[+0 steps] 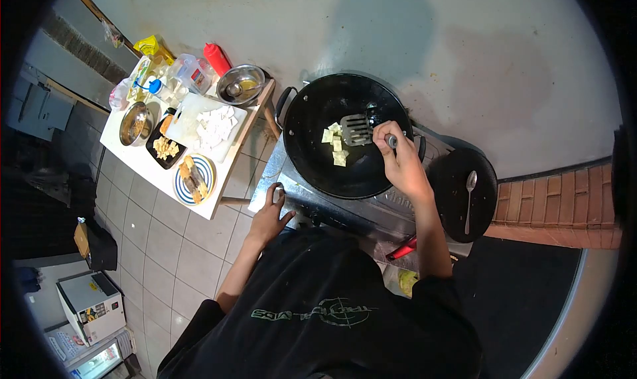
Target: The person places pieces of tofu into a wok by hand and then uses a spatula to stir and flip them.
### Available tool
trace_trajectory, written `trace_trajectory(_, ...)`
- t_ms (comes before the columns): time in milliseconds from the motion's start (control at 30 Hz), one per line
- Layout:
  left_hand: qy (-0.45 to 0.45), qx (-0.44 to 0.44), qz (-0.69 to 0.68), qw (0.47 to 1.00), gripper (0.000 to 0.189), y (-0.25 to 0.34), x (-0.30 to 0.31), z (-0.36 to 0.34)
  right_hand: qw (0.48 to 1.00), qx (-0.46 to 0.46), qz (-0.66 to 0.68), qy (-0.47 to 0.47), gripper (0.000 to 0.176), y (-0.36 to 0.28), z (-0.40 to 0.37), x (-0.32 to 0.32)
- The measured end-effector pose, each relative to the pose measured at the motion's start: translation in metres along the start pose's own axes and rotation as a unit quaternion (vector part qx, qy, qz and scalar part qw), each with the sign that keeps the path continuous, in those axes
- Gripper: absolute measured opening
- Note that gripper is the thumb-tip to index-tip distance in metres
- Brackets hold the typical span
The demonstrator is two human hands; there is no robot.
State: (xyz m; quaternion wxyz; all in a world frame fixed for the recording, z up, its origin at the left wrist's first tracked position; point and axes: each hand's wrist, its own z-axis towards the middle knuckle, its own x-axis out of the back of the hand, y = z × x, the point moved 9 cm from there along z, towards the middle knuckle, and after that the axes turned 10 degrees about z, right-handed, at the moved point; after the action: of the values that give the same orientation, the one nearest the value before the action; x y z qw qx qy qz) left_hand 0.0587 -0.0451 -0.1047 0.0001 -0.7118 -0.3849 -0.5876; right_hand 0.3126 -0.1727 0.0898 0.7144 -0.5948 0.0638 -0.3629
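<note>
My right hand [398, 155] is closed round the handle of a slotted metal spatula [357, 129], whose blade rests inside a large black wok [315, 160]. Several pale yellow-green cubes [337, 144] lie in the wok, just left of the blade. The wok stands on a metal stove [358, 213]. At the stove's front left corner, my left hand [271, 216] has its fingers apart, its fingertips by a small knob.
Right of the wok, a black pan [452, 200] holds a spoon [470, 196]. A white table [156, 167] at the left carries a cutting board [192, 140] with white pieces, metal bowls [241, 84], a striped plate [178, 192] and a red bottle [217, 59].
</note>
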Motion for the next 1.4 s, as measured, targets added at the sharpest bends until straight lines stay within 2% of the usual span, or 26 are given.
trace_trajectory(167, 0.002, -0.003, 0.009, 1.0, 0.059, -0.001, -0.001, 0.0, 0.999, 0.036, -0.019, 0.014, 0.012, 0.004, 0.002, -0.003)
trace_trajectory(333, 0.001, 0.0, 0.013, 1.0, 0.061, -0.001, 0.0, 0.0, 1.0, 0.003, 0.027, -0.002, 0.012, 0.001, 0.001, -0.006)
trace_trajectory(533, 0.01, -0.005, 0.016, 1.0, 0.061, -0.003, -0.003, 0.001, 0.999, 0.023, -0.039, 0.0, 0.013, 0.005, 0.002, -0.011)
trace_trajectory(600, 0.004, 0.0, 0.014, 1.0, 0.061, -0.002, 0.0, 0.001, 1.0, 0.001, -0.013, -0.013, 0.013, 0.007, 0.002, -0.015)
trace_trajectory(700, 0.001, 0.002, 0.011, 1.0, 0.06, -0.003, -0.002, 0.0, 0.999, 0.023, 0.048, 0.012, 0.012, 0.005, 0.004, -0.011)
trace_trajectory(800, 0.004, -0.001, 0.01, 1.0, 0.059, -0.003, -0.002, 0.0, 0.998, 0.04, 0.024, 0.035, 0.012, 0.002, 0.005, -0.005)
trace_trajectory(867, 0.004, -0.002, 0.009, 1.0, 0.059, -0.001, 0.0, -0.001, 0.997, 0.014, -0.045, 0.058, 0.014, 0.006, 0.005, 0.001)
trace_trajectory(967, 0.0, 0.001, 0.006, 1.0, 0.06, -0.001, 0.001, 0.0, 0.996, 0.006, -0.064, 0.058, 0.014, 0.006, 0.003, 0.005)
trace_trajectory(1067, 0.003, 0.0, 0.013, 1.0, 0.06, -0.001, 0.0, 0.0, 0.996, 0.014, -0.011, 0.089, 0.014, -0.001, 0.003, 0.013)
trace_trajectory(1400, -0.005, 0.004, 0.011, 1.0, 0.062, -0.001, 0.0, -0.001, 0.986, 0.022, -0.082, 0.145, 0.013, 0.007, 0.005, 0.022)
